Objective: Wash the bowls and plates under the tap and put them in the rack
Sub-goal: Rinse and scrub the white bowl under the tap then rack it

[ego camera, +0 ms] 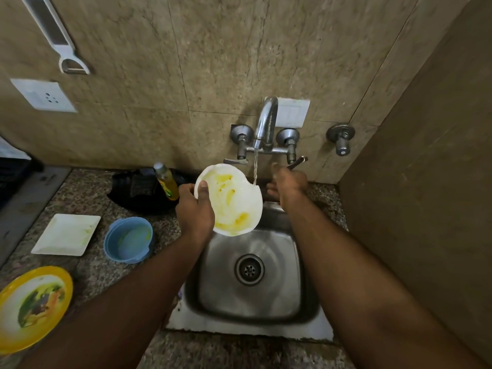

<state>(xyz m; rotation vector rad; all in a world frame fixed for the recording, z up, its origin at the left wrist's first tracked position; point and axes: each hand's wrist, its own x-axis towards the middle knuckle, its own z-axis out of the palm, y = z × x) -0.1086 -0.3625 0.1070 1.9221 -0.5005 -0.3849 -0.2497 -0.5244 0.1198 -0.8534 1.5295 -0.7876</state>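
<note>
My left hand (194, 209) grips the left rim of a white bowl (234, 201) smeared with yellow residue, thumb on the inside. The bowl is tilted over the back of the steel sink (279, 288). A thin stream of water (255, 169) runs from the tap (266, 121) just past the bowl's upper right edge. My right hand (290, 183) reaches to the tap's right lever (298, 161) and holds it. On the counter to the left lie a blue bowl (129, 239), a square white plate (66, 234) and a round yellow plate (32, 307), all soiled.
A yellow dish-soap bottle (166, 182) stands by a black cloth (135, 190) behind the bowls. A dark rack (10, 177) shows at the far left edge. A side wall (426, 209) closes in the sink's right side. A second valve (342, 141) sticks out of the back wall.
</note>
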